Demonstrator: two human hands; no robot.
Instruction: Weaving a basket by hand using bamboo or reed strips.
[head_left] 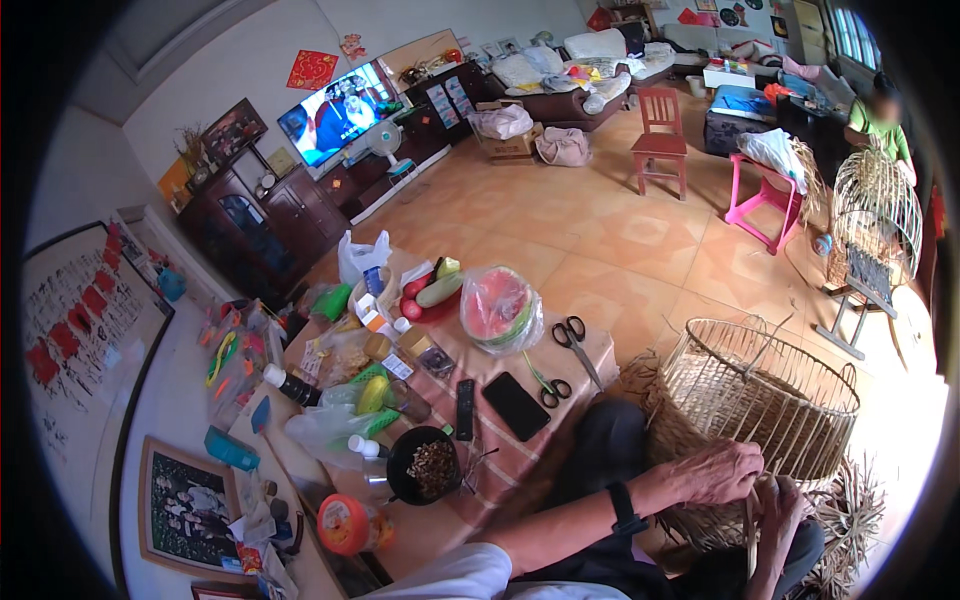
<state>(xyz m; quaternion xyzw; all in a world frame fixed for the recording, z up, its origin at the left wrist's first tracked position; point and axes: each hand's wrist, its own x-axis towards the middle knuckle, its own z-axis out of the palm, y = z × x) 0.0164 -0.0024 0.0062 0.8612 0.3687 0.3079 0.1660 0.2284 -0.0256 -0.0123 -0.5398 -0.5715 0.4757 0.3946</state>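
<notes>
A large round woven basket (672, 428) with open upright ribs stands in front of me at the lower right. My left hand (722, 472), with a black band on its wrist, is closed at the basket's near side. Just right of it, my right hand (778, 515) pinches a flat straw strand (752, 535) that hangs down between the hands. The left fingertips meet near the strand's upper end; what exactly they grip is hidden. A bundle of loose straw (855, 510) lies beside the basket, past my right hand.
Left of the basket, a cloth-covered table (490, 470) holds scissors (575, 350), a phone (515, 407), a wrapped watermelon half (500, 310) and a black bowl (425, 465). A red chair (660, 145) stands farther off. At far right a person (880, 125) sits behind another basket frame (880, 205).
</notes>
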